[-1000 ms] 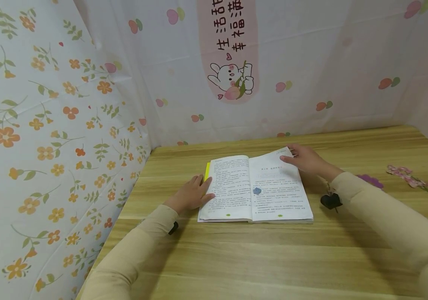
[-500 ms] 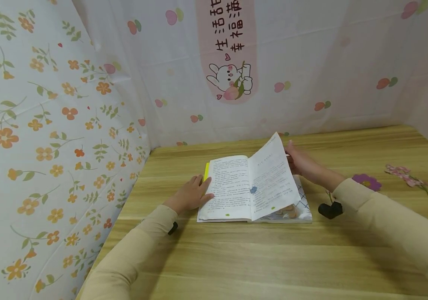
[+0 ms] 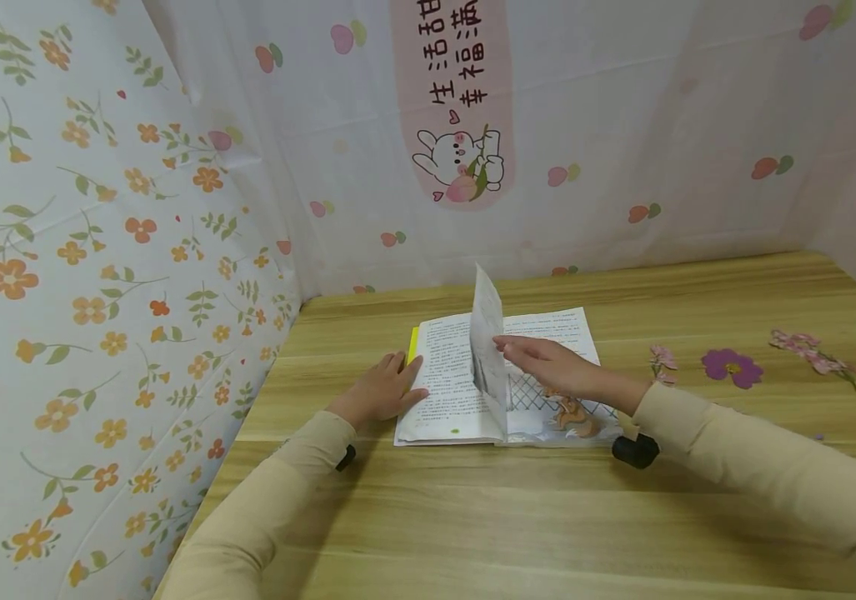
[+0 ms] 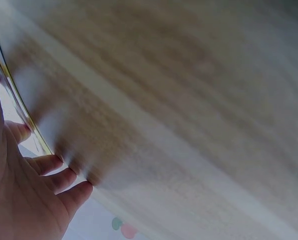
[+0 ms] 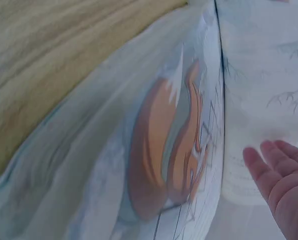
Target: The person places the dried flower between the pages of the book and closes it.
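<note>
An open book point(image 3: 438, 408) lies on the wooden table, a yellow edge showing at its left. One leaf point(image 3: 489, 333) stands nearly upright at the spine. My right hand point(image 3: 558, 367) touches the right face of this leaf with extended fingers, above the right-hand page, where a fox picture point(image 3: 576, 419) shows. In the right wrist view, the straight fingers point(image 5: 261, 167) are at the raised leaf, which bears faint branch drawings. My left hand point(image 3: 380, 390) rests at the book's left edge, thumb over the page. The left wrist view shows its fingers point(image 4: 54, 165) spread along that edge against the table.
Right of the book lie a purple pressed flower point(image 3: 732, 368), a pink flower sprig point(image 3: 816, 352) and a smaller pink flower point(image 3: 663, 364). A patterned cloth point(image 3: 585, 150) hangs behind the table point(image 3: 428, 517), and a floral cloth point(image 3: 97, 333) closes off the left side.
My right hand has moved left from the book's upper right corner, swinging the leaf up to near vertical and uncovering the fox picture. The left hand has stayed in place.
</note>
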Motion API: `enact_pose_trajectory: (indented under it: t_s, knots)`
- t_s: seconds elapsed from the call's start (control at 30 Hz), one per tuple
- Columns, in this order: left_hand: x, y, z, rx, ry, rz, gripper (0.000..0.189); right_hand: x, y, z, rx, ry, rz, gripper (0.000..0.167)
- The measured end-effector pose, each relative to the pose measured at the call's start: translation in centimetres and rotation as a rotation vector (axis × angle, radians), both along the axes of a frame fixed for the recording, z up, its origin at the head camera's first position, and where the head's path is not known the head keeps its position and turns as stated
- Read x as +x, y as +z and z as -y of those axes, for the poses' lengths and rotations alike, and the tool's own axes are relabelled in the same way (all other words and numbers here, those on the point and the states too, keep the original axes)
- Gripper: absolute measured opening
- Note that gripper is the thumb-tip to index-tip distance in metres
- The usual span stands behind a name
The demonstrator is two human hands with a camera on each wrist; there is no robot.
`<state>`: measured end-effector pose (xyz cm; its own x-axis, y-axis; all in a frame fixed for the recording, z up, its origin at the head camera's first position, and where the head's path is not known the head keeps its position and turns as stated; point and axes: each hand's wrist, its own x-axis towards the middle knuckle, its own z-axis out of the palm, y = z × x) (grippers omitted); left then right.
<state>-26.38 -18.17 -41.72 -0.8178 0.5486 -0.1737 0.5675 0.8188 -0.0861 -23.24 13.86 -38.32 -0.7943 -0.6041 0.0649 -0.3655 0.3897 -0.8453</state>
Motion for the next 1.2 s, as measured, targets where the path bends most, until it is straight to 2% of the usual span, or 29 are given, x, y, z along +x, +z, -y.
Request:
enact_pose_trajectory:
  t_s: [0.13,0.27,0.47,0.67,0.97,1.2]
  knots:
    - [-0.2,-0.3,0.2,0.009,-0.015,-0.016,0.067,0.7,-0.5,1.4,0.134,0.035,-0.119,0.068]
    - [-0.4,-0.6,0.5,-0.021,-0.02,-0.03,0.061,1.0,-1.1,2.6,0.193,0.08,-0.142,0.078]
    - [-0.4,-0.5,0.5,-0.052,-0.022,-0.022,0.053,1.3,-1.6,3.9,0.304,0.119,-0.206,0.072]
    - [-0.4,-0.5,0.7,-0.026,-0.02,-0.003,0.053,1.6,-2.1,4.4,0.372,0.136,-0.268,0.064]
    - [-0.4,-0.1,1.0,0.102,0.013,0.057,0.054,1.7,-2.8,4.8,0.432,0.147,-0.33,0.061]
    - [-0.4,0.4,1.1,0.133,0.047,0.019,0.054,1.8,-2.8,5.2,0.489,0.167,-0.35,0.058]
